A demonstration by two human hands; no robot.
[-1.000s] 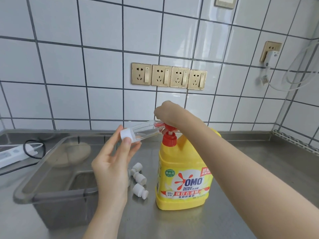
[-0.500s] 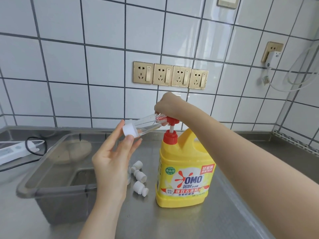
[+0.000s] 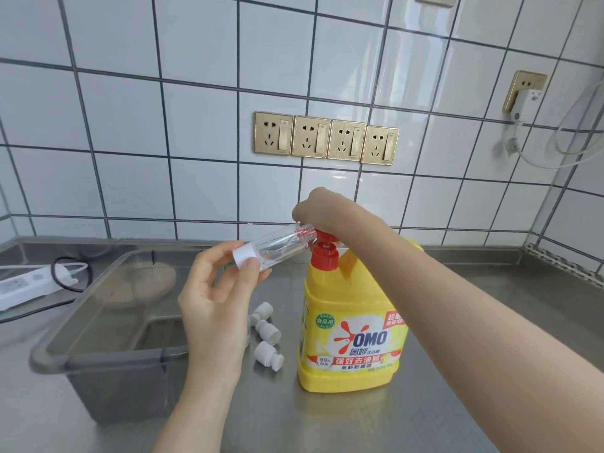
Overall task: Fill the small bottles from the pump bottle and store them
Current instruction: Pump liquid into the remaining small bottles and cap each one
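The yellow pump bottle [image 3: 353, 322] with a red pump head [image 3: 324, 237] stands on the steel counter. My right hand [image 3: 322, 207] lies over the pump head with its fingers curled down around it, and the head sits low on its stem. My left hand [image 3: 215, 299] pinches the white end of a small clear bottle [image 3: 277, 248]. That bottle lies almost level, its open threaded neck at the pump's spout, with a little clear liquid inside.
Three white caps [image 3: 268, 341] lie on the counter left of the pump bottle. A grey translucent bin [image 3: 98, 364] stands further left. A white power strip [image 3: 23, 284] with a black cord lies at the far left, and gold wall sockets [image 3: 327, 138] are behind.
The pump head rose half a second ago and is now pushed down again under my right hand. My left hand keeps the small bottle at the spout.
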